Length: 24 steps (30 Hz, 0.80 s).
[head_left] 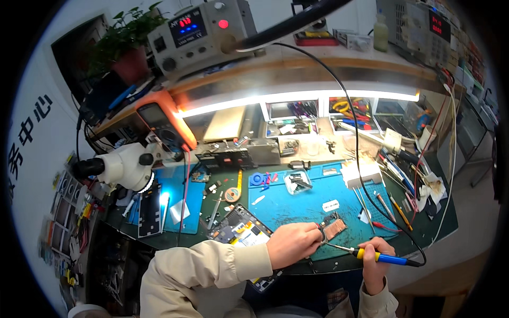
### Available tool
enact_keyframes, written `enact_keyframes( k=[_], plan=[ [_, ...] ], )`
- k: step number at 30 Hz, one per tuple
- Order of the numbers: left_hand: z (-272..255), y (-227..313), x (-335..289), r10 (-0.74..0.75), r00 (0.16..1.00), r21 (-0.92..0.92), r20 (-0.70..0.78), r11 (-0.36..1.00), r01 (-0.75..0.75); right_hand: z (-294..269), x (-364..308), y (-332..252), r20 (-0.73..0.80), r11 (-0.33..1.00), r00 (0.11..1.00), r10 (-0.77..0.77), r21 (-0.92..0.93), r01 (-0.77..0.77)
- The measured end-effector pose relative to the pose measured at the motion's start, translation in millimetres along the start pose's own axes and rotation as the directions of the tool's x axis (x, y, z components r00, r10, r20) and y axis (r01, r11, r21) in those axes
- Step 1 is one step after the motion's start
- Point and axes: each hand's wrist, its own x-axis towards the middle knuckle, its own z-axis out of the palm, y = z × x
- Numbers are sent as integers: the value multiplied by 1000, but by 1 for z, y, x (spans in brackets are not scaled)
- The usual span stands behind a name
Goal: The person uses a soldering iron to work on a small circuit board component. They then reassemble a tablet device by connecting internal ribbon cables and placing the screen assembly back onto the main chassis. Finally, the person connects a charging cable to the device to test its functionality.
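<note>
My right hand [375,265] grips a soldering iron [391,259] with a blue and yellow handle. The iron's thin metal tip points left, toward the fingers of my left hand [296,245]. Those fingers are pinched together at the near left edge of a small circuit board [334,229] with a copper-coloured face; what they hold is too small to make out. The board lies on a blue work mat [297,212]. Under my left forearm an opened tablet-like device [233,227] shows its inner parts, partly hidden by the sleeve.
A white microscope [124,167] stands at the left beside an orange multimeter [164,121]. The iron's black cable [356,143] arches over the mat. Tweezers [366,204] and pens lie to the right. A clear box [298,182] and a solder spool [232,194] sit farther back.
</note>
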Motion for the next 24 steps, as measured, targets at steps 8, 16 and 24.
enact_keyframes(
  k=[8,16,24],
  plan=[
    [6,-1,-9,-15,1000,-31,7,999,15,1,-8,1,5,999,999,49,13,-49],
    [4,2,-4,-10,1000,0,-28,1000,10,-4,-1,-2,48,1000,999,-8,-5,8],
    [0,9,-1,-45,999,18,-1,999,45,-8,-3,1,63,999,998,7,45,-10]
  ],
)
